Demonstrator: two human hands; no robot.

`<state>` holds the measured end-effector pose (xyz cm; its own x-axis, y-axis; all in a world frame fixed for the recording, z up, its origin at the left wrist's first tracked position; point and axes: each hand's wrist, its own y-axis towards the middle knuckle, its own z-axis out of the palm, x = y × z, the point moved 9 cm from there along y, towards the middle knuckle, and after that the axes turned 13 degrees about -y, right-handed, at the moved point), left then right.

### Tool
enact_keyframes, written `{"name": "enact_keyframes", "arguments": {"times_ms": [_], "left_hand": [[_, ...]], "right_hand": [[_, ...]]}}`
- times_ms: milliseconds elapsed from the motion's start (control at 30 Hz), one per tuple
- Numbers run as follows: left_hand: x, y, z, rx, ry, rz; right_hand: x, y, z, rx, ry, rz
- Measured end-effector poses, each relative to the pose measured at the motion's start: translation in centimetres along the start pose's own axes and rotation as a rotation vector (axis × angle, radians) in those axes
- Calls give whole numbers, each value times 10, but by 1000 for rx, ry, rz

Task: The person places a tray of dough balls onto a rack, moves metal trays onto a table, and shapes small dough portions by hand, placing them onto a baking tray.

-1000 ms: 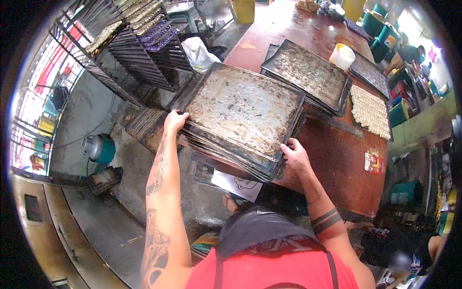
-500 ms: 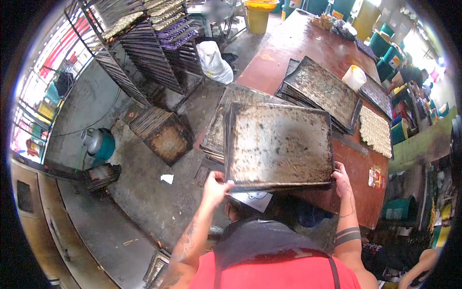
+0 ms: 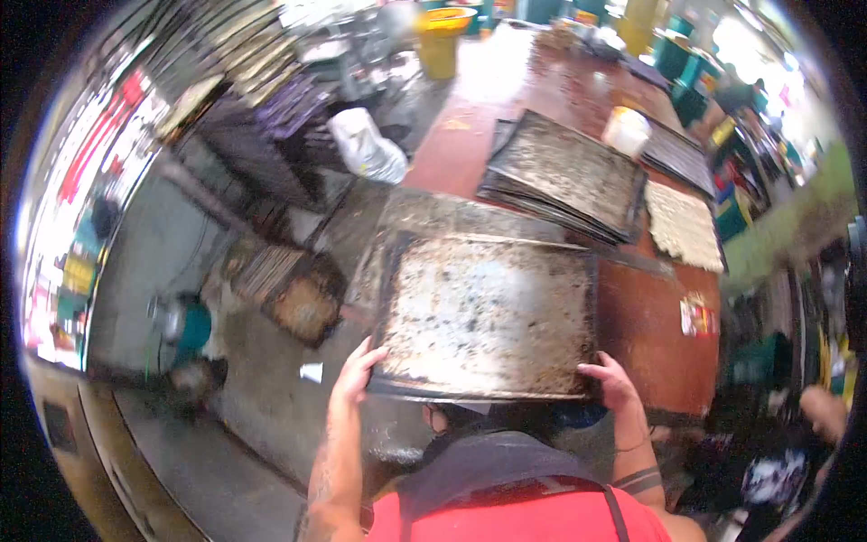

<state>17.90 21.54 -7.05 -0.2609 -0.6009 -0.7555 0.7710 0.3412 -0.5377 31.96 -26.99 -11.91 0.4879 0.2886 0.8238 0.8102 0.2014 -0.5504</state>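
Between my two hands is a worn, darkly stained metal baking tray (image 3: 492,316), held roughly level in front of my body. My left hand (image 3: 363,369) grips its near left corner, thumb over the rim. At the near right corner my right hand (image 3: 610,379) holds the edge, with the thumb on top. Whether more than one tray is in my grip cannot be made out. Behind it, partly hidden, other stained trays (image 3: 433,210) lie at the table's left side. A stack of dark trays (image 3: 569,172) rests farther back on the reddish table (image 3: 668,361).
A white tub (image 3: 627,132) and a tray of pale dough pieces (image 3: 684,226) are on the table. Stacked trays (image 3: 302,307) stand on the floor at left, near a white sack (image 3: 366,149). Another person's arm (image 3: 824,414) shows at the right edge.
Both hands and the held tray have moved nearer my body and slightly left. The view has shifted, with some blur. The other person's arm at right appears higher.
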Motion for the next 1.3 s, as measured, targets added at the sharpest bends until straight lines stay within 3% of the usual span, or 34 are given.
{"name": "enact_keyframes", "arguments": {"times_ms": [67, 100, 200, 233, 300, 333, 400, 433, 533, 633, 733, 800, 867, 1000, 1100, 1133, 1300], "left_hand": [[-15, -8, 20, 28, 23, -2], [-13, 5, 23, 147, 16, 38], [-26, -3, 45, 88, 89, 146], [-27, -4, 53, 70, 47, 138], [-36, -2, 75, 122, 147, 224], [-40, 0, 79, 139, 192, 272], [-38, 8, 85, 149, 124, 261], [-44, 1, 97, 190, 108, 269], [-60, -20, 117, 181, 154, 327], [-52, -48, 135, 301, 258, 356], [-26, -96, 164, 330, 221, 464], [-2, -127, 185, 221, 294, 289], [26, -148, 221, 234, 329, 288], [100, -187, 293, 130, 327, 220], [154, -203, 351, 230, 298, 208], [173, -196, 358, 274, 226, 216], [226, -185, 367, 105, 247, 161]], "right_hand": [[42, -26, 23, 79, 48, -4], [16, -9, 10, 79, 72, -13], [-23, 18, -12, 93, 164, -10], [-43, 33, -20, 68, 152, 33], [-17, 14, -22, 20, 64, 92], [12, -13, -22, -120, 3, 167], [10, -25, -16, -74, 137, 303], [4, -9, -12, -47, 248, 123], [-24, -17, -17, -249, 352, 155], [-31, -40, -30, -231, 441, 96], [-49, -57, -61, -140, 569, 4], [-75, -63, -91, -61, 670, 4], [-92, -73, -122, -22, 745, 94], [-122, -104, -224, -127, 724, 20], [-146, -131, -295, -178, 690, 58], [-151, -138, -317, -192, 680, 62], [-154, -165, -381, -245, 582, 160]]}}
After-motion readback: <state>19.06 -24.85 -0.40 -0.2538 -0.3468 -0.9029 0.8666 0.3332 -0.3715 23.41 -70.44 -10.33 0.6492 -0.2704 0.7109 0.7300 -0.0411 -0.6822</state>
